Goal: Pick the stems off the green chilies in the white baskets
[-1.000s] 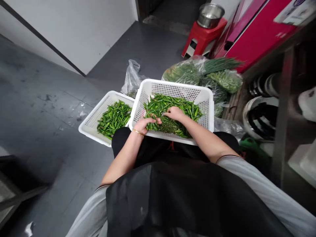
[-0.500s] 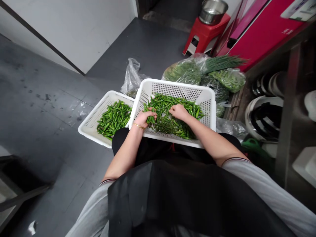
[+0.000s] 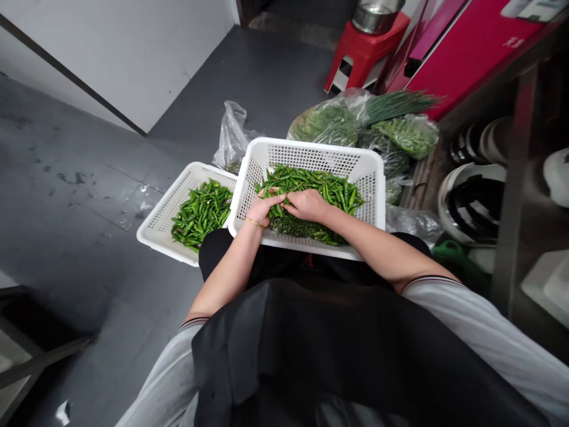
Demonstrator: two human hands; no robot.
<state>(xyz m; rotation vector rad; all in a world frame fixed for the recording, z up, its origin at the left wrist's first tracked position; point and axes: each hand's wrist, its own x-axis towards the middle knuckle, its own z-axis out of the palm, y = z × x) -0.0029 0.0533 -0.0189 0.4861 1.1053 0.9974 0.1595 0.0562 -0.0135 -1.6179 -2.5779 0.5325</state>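
Note:
A white perforated basket (image 3: 376, 196) rests on my lap, with many green chili peppers (image 3: 311, 178) across its far side and a heap of thin green stems (image 3: 302, 228) nearer me. My left hand (image 3: 263, 209) is closed around several green chilies at the basket's left. Close against it, my right hand (image 3: 309, 206) is pinched, fingertips meeting the chilies by the left thumb; whether it grips a stem or a chili is too small to see. To the left, a second white basket (image 3: 153, 228) holds more green chilies (image 3: 202, 210).
Clear plastic bags of green vegetables (image 3: 333, 121) lie on the floor beyond the lap basket. Behind them stands a red stool (image 3: 367, 47) bearing a metal pot (image 3: 376, 16). Shelves with bowls (image 3: 475, 201) line the right side; a white panel (image 3: 133, 53) is at far left.
My right hand has moved left from the middle of the basket to meet my left hand at the held chilies. The left hand stays in nearly the same place. The view has shifted slightly.

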